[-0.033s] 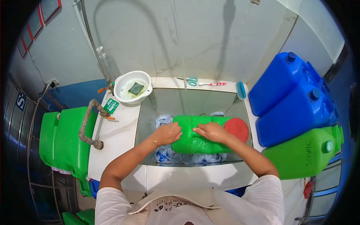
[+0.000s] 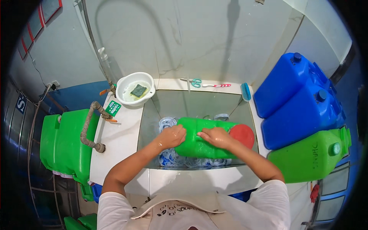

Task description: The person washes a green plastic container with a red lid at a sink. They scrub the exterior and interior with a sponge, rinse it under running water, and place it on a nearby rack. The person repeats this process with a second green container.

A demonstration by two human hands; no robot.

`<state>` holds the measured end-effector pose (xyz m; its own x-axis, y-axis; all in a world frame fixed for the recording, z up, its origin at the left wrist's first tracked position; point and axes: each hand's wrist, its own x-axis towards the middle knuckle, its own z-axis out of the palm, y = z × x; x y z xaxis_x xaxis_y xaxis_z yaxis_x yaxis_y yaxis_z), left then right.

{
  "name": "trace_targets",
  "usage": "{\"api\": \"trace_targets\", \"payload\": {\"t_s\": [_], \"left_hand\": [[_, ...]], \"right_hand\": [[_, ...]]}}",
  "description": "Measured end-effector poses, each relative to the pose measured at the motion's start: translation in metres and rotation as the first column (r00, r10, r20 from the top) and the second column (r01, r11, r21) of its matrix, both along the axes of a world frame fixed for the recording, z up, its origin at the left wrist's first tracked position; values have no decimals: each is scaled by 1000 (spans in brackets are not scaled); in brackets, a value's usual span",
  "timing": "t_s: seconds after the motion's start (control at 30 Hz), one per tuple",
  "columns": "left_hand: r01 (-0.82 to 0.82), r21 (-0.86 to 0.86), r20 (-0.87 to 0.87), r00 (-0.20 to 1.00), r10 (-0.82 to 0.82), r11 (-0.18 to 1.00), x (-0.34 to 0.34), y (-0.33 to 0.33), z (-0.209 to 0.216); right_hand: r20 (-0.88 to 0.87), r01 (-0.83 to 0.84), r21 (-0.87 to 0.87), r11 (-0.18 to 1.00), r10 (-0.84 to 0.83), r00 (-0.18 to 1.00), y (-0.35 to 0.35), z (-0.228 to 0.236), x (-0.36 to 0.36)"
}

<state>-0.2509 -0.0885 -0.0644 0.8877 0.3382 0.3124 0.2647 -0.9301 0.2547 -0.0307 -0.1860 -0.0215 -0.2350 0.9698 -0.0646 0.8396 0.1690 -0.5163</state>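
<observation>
A large green plastic jug (image 2: 205, 124) with a wide red lid (image 2: 242, 136) lies on its side across the sink (image 2: 245, 115), lid toward the right. My left hand (image 2: 172, 137) is closed at the jug's left end, knuckles up, its fingertips hidden. Over the middle of the jug my right hand (image 2: 215, 137) is curled around its upper part, the thumb pointing left. Wet sheen shows on the jug. Below and behind it sit several clear plastic pieces with blue marks (image 2: 167, 158), partly covered by the jug.
On the left ledge stand a white basin (image 2: 120, 92) with a green-yellow sponge (image 2: 138, 91) and a bent pipe (image 2: 89, 134). Scissors (image 2: 196, 82), a red-white toothbrush (image 2: 219, 85) and a blue brush (image 2: 245, 92) line the back ledge. Blue jugs (image 2: 283, 92), green jug (image 2: 303, 161) stand right; green containers (image 2: 71, 142) left.
</observation>
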Motion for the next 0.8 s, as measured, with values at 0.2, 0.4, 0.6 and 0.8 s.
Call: {"api": "trace_targets", "payload": {"t_s": [0.2, 0.4, 0.6, 0.8], "left_hand": [[-391, -215, -209, 914, 349, 895, 14, -53, 11], [-499, -621, -318, 865, 389, 604, -18, -80, 15], [-78, -314, -75, 995, 58, 946, -38, -84, 36], [-526, -794, -524, 846, 95, 304, -27, -57, 43]], "right_hand": [[160, -2, 246, 969, -39, 986, -51, -14, -6], [76, -64, 39, 997, 61, 995, -56, -9, -29], [-41, -61, -129, 990, 56, 998, 80, 9, 20], [121, 293, 363, 884, -357, 926, 234, -63, 84]]}}
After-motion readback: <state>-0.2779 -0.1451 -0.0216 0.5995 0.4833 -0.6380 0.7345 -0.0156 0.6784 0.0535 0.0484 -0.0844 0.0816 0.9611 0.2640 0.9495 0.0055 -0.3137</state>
